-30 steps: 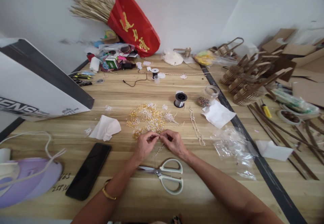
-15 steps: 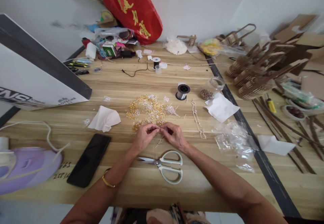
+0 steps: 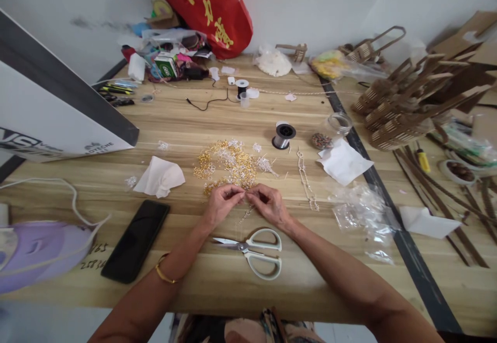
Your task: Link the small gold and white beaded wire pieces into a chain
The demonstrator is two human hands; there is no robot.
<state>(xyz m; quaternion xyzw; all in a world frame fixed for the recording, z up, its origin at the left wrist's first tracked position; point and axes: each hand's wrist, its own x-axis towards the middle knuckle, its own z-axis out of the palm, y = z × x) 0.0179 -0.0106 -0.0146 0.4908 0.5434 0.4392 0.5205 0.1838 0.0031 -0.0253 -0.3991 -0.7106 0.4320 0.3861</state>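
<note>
My left hand (image 3: 224, 204) and my right hand (image 3: 271, 206) meet over the wooden table, thumbs and forefingers pinched tip to tip. A thin beaded strand (image 3: 245, 214) hangs down from between the fingertips; its upper end is hidden, and which hand bears it is hard to see. Just beyond the fingers spreads a pile of gold and silver beads (image 3: 233, 163). White-handled scissors (image 3: 243, 247) lie between my forearms, blades apart and pointing left. To the right of the pile rests a longer beaded strand (image 3: 303, 177), near a spool of silvery wire (image 3: 284, 137).
A black phone (image 3: 135, 242) and crumpled tissue (image 3: 159, 177) lie on the left. To the right are a bead jar (image 3: 330, 131), white paper (image 3: 345, 161) and clear plastic bags (image 3: 361, 213). Small woven baskets (image 3: 399, 115) stand far right; a red bag (image 3: 217, 14) leans behind.
The camera view has shifted slightly, so the table things sit a little differently in the picture. Both hands keep their pinch, with the beaded strand still hanging below.
</note>
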